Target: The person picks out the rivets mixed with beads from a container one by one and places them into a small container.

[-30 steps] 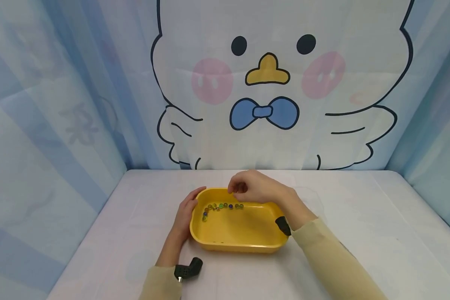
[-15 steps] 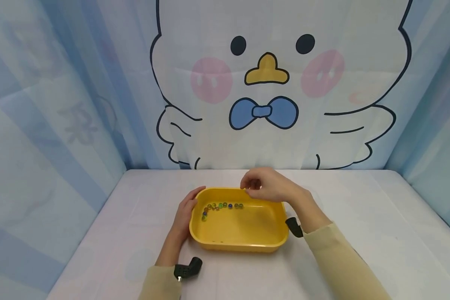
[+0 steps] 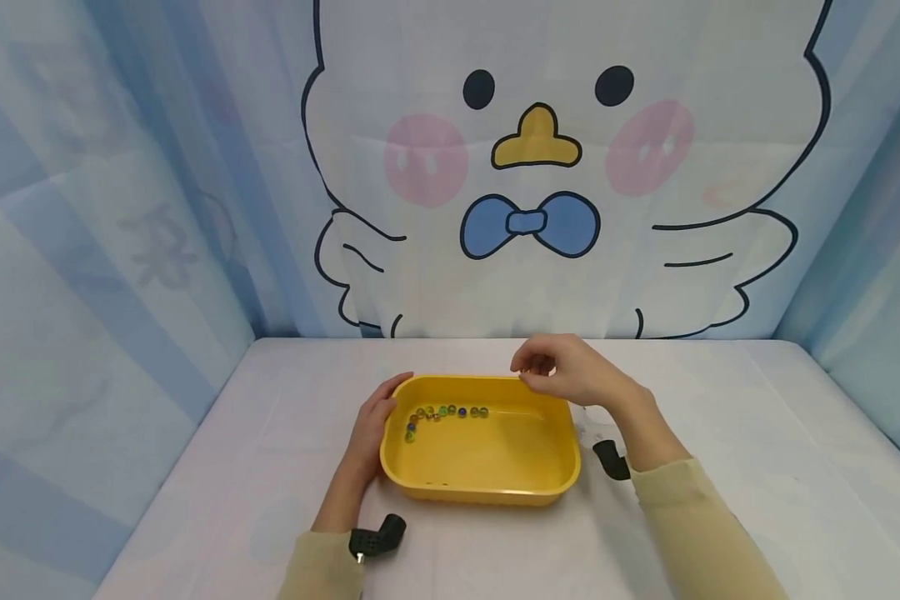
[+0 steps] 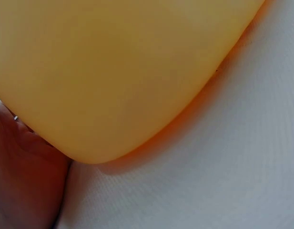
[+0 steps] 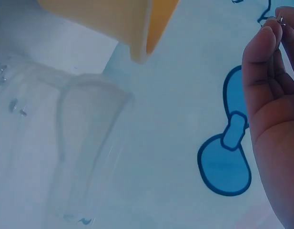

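A yellow tray (image 3: 480, 467) sits on the table, with several glass marbles (image 3: 442, 412) lined along its back and left inner edges. Against its left outer wall rests my left hand (image 3: 369, 425), fingers stretched along the side. The left wrist view has that hand (image 4: 30, 167) beside the tray's wall (image 4: 113, 86), partly hidden. My right hand (image 3: 573, 367) is raised over the tray's back right corner. Between its thumb and fingers it pinches a small glassy marble (image 5: 279, 20), mostly covered by the fingertips.
A see-through container (image 5: 89, 124) stands right of the tray, hardly visible in the head view. The white table (image 3: 742, 467) reaches back to a curtain (image 3: 525, 300) printed with a cartoon bird. Dark wrist cameras sit at both cuffs.
My right hand has moved rightward from above the tray's back middle toward its back right corner, still pinching. The left hand, tray and marbles have stayed put.
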Tool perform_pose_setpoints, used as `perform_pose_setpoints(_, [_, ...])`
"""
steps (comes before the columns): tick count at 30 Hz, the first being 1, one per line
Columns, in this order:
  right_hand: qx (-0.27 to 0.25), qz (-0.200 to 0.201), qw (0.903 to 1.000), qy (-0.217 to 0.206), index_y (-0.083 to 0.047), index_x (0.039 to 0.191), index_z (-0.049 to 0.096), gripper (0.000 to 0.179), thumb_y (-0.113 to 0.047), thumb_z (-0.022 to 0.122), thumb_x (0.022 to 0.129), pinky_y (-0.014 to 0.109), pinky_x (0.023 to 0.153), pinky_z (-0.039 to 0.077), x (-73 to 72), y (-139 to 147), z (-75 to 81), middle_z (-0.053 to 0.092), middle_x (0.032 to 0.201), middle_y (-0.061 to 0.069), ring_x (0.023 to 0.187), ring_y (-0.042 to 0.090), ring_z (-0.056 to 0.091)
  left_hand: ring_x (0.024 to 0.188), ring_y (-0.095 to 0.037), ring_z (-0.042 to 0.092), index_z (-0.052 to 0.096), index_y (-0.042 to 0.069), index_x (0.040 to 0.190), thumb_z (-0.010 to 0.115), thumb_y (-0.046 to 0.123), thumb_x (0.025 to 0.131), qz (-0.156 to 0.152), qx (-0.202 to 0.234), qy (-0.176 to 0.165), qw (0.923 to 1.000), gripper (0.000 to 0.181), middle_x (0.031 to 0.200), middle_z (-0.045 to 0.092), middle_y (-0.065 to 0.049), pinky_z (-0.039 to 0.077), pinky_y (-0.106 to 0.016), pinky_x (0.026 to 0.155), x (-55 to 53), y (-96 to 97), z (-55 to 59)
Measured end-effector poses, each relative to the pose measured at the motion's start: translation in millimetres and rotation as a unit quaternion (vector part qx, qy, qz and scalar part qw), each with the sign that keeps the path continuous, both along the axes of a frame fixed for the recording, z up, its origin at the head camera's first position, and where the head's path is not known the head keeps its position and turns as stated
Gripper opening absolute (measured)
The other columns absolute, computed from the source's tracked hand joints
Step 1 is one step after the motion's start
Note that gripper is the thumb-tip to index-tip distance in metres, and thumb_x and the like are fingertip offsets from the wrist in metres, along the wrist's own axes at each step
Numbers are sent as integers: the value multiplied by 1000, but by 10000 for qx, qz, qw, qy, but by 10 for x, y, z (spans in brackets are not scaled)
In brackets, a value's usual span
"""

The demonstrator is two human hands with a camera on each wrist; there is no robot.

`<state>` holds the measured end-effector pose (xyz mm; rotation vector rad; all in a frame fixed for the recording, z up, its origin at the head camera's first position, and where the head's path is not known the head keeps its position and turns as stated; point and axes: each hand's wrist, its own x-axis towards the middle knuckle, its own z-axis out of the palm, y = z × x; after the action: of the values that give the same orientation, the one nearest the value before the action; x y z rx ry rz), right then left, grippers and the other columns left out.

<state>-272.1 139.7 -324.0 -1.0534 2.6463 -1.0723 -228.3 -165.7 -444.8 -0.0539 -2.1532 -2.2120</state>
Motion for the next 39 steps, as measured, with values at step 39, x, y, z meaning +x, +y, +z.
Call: perform_pose_setpoints(39, [-405,-1108,9927,247,-5,101,71,13,1,68,89,25,73,52,71,515,-329,65,93,1,82,22,56,142,-27,37,49,6,148,32,10,101,-32,22,-19,10000,50,153,45,-12,21,-46,120,10,5,7])
